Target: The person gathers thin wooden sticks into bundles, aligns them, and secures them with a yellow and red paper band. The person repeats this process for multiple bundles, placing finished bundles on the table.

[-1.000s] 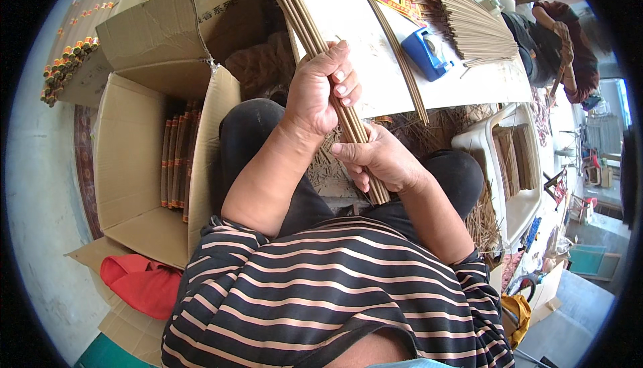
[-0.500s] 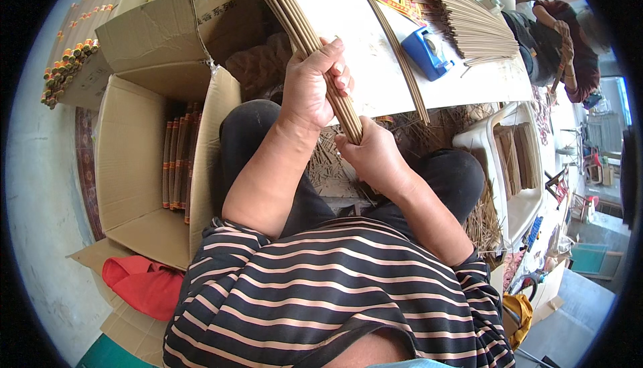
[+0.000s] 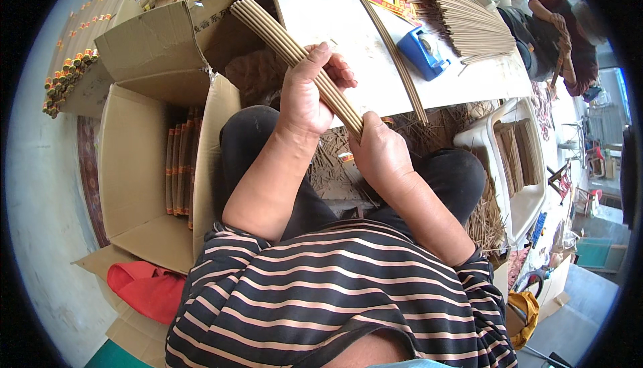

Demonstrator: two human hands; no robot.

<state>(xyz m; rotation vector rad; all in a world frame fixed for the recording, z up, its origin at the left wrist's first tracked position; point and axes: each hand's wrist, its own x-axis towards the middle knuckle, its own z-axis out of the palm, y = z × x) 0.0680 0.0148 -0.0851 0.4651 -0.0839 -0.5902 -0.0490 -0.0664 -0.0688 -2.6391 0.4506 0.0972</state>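
A bundle of brown incense sticks (image 3: 264, 27) slants across in front of me, its far end up to the left. My left hand (image 3: 305, 93) cradles it near the middle, thumb along the top and fingers loosely curled on the far side. Lower down, my right hand (image 3: 383, 148) is closed around the near end. Beyond my hands, several loose incense sticks (image 3: 396, 66) lie in a strip on the white table (image 3: 328, 16), beside a blue tape dispenser (image 3: 422, 53). A fanned pile of sticks (image 3: 472, 29) rests farther right.
On my left stands an open carton (image 3: 144, 187) with labelled bundles (image 3: 178, 170) inside. More bundles (image 3: 70, 76) are stacked beyond it. A red cloth (image 3: 149, 293) lies near the carton. To the right, a white plastic bin (image 3: 479, 141) holds brown sticks. Another person (image 3: 569, 39) is at far right.
The bundle has tilted, its far end dropping down and to the left. My left fingers have loosened around it. My right hand has shifted slightly right at the near end.
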